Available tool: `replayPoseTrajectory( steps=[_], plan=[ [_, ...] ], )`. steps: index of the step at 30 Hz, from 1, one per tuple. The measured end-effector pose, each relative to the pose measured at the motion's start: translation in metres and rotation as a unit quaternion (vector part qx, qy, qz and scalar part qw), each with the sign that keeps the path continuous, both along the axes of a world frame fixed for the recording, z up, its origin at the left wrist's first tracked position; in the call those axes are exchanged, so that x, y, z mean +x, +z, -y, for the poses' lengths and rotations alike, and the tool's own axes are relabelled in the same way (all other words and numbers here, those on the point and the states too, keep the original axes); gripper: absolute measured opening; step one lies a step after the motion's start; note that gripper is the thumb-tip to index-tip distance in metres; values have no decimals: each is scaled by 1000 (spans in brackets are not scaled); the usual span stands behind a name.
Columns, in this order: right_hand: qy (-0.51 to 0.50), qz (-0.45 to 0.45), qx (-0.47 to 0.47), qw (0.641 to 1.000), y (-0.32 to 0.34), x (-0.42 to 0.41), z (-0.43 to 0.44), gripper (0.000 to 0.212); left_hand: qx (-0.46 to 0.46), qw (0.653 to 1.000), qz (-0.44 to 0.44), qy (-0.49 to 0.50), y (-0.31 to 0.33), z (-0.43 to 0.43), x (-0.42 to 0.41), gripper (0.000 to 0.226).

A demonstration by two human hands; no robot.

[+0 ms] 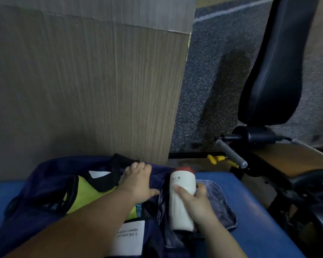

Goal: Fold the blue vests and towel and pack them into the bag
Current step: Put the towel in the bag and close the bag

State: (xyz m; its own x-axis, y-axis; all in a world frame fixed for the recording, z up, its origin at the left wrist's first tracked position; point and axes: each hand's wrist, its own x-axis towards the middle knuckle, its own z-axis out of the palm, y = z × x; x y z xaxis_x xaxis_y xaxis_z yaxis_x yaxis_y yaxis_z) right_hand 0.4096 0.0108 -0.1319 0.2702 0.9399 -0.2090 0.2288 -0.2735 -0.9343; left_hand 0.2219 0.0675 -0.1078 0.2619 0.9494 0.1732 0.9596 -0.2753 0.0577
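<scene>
One wide-angle view only, from the person's head, facing forward and steeply down. Both forearms come in from the bottom edge. The left hand [138, 181], fingers curled over the edge of the bag [50, 174], and the right hand [196, 203], wrapped round a bottle [181, 183], lie close under the lens, low in the middle. The blue table [250, 211] crosses the bottom. Farther off, a wooden panel [82, 81] fills the upper left, with carpet [213, 71] and a black chair [272, 71] on the right.
</scene>
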Motion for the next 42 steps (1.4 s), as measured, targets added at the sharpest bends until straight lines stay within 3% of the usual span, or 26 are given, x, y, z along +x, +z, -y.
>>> replayPoseTrajectory(
  steps=[3, 6, 12, 16, 21, 25, 27, 30, 32, 35, 38, 40, 42],
  plan=[
    [2, 36, -10, 999, 1, -13, 9, 75, -21, 1000, -18, 1, 0, 5, -2, 44],
    [4, 62, -13, 998, 4, -18, 16, 83, -1, 999, 24, -20, 4, 9, -5, 27],
    [26, 90, 3, 996, 7, -24, 34, 92, -12, 967, 243, -71, 15, 18, -11, 18],
    [67, 140, -1, 988, 8, -31, 43, 84, -44, 930, 356, -74, 20, 19, -14, 10],
    [70, 149, 17, 986, 11, -36, 48, 60, -33, 896, 437, -68, 22, 21, -16, 27],
    [92, 153, 58, 982, 10, -39, 45, 46, 7, 834, 550, -31, 29, 19, -20, 35],
    [108, 157, 72, 979, 10, -43, 46, 45, 16, 842, 539, -21, 27, 17, -21, 34],
    [92, 124, 79, 985, 7, -45, 44, 43, 1, 903, 427, -47, 18, 15, -17, 10],
    [26, 131, 104, 986, 9, -36, 43, 36, -17, 936, 340, -90, 9, 14, -14, 29],
    [-150, 238, 124, 952, 18, -3, 40, 40, -15, 957, 259, -133, 3, 11, -13, 47],
    [-248, 298, -26, 921, 22, 41, 38, 68, -34, 961, 243, -126, 2, 10, -13, 47],
    [-239, 233, -135, 933, 14, 61, 40, 86, -54, 958, 262, -103, 1, 9, -14, 45],
    [-224, 146, -140, 953, 2, 69, 40, 93, -65, 959, 260, -88, 0, 9, -14, 43]
  ],
)
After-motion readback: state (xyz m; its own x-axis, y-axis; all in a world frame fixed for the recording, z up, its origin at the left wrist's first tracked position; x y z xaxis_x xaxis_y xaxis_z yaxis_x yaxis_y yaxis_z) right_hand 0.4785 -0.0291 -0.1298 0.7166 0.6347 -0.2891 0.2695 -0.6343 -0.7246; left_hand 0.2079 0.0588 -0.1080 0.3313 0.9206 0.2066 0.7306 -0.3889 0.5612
